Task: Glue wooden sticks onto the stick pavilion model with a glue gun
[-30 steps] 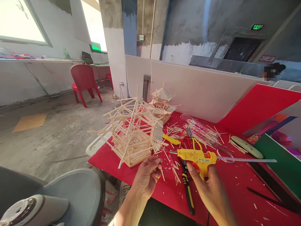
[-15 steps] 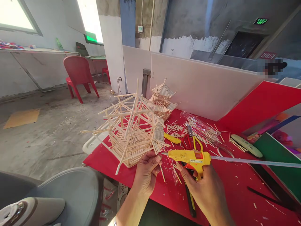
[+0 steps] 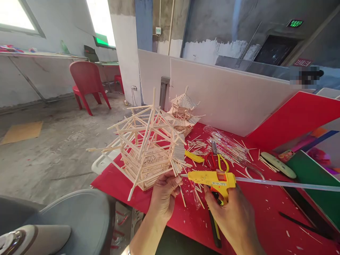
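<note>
My left hand (image 3: pixel 164 194) pinches a thin wooden stick at the lower right edge of a large model roof frame of wooden sticks (image 3: pixel 148 147), which stands on the red table (image 3: pixel 265 212). My right hand (image 3: pixel 233 216) grips the handle of a yellow hot glue gun (image 3: pixel 215 180). Its nozzle points left, close to my left fingertips. A clear glue stick (image 3: pixel 287 184) juts out of the gun's back to the right.
A smaller finished stick pavilion (image 3: pixel 183 111) stands behind the frame by a white partition (image 3: pixel 228 99). Loose sticks, a plastic bag of sticks (image 3: pixel 228 145), yellow-handled cutters (image 3: pixel 214 226) and scissors lie on the table. A red chair (image 3: pixel 86 83) stands on the floor at left.
My right hand has brought the glue gun left, so the nozzle is nearer my left fingers. My left hand has stayed at the frame's edge. The view has shifted slightly.
</note>
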`<act>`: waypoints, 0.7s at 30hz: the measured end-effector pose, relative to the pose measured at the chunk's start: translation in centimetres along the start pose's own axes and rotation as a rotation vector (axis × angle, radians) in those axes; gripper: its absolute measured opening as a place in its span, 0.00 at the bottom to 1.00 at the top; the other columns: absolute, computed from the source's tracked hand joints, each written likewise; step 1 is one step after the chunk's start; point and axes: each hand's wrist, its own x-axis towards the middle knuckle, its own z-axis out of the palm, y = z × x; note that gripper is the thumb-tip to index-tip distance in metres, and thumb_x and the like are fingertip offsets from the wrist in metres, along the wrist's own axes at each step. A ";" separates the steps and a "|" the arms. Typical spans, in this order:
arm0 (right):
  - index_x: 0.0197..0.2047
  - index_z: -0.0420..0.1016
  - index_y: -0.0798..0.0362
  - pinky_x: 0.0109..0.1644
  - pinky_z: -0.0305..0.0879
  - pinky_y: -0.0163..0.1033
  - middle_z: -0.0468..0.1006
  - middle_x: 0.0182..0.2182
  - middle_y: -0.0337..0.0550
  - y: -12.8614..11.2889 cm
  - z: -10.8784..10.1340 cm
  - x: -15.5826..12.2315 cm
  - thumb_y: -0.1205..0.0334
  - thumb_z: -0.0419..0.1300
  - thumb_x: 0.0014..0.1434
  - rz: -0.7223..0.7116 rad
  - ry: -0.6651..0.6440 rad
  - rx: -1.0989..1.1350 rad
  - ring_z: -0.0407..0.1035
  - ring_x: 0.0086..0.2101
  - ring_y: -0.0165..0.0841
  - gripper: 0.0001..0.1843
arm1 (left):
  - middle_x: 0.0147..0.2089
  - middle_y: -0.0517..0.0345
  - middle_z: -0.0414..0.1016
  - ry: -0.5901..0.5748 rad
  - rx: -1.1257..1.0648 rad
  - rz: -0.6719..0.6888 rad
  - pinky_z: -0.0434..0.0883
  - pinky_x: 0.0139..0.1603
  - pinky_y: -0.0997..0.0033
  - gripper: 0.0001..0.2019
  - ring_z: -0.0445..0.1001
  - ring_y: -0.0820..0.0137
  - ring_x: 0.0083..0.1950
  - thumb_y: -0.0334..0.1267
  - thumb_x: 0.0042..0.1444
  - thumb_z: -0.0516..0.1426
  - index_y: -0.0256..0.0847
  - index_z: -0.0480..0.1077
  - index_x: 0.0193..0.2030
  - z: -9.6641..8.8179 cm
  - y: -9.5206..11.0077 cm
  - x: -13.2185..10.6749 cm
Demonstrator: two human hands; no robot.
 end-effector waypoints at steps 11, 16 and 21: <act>0.41 0.72 0.53 0.26 0.60 0.40 0.79 0.30 0.51 0.0 -0.1 0.3 0.36 0.52 0.61 -0.019 0.004 -0.027 0.70 0.23 0.38 0.27 | 0.28 0.58 0.77 -0.019 -0.129 -0.219 0.64 0.23 0.82 0.15 0.72 0.77 0.28 0.30 0.37 0.74 0.36 0.77 0.31 0.1 -0.5 -0.6; 0.47 0.72 0.55 0.28 0.63 0.41 0.81 0.40 0.55 -0.2 -0.2 0.3 0.39 0.53 0.61 -0.048 0.026 0.009 0.72 0.25 0.38 0.27 | 0.30 0.58 0.76 -0.042 -0.163 -0.268 0.64 0.23 0.83 0.15 0.72 0.77 0.29 0.30 0.38 0.74 0.37 0.75 0.31 0.3 -0.5 -0.9; 0.41 0.73 0.54 0.27 0.62 0.41 0.81 0.38 0.56 0.1 -0.2 0.2 0.38 0.53 0.60 -0.018 0.023 -0.011 0.72 0.26 0.39 0.26 | 0.30 0.58 0.77 -0.011 -0.055 -0.224 0.64 0.22 0.81 0.16 0.71 0.77 0.27 0.33 0.37 0.74 0.36 0.77 0.32 0.2 -0.8 -1.1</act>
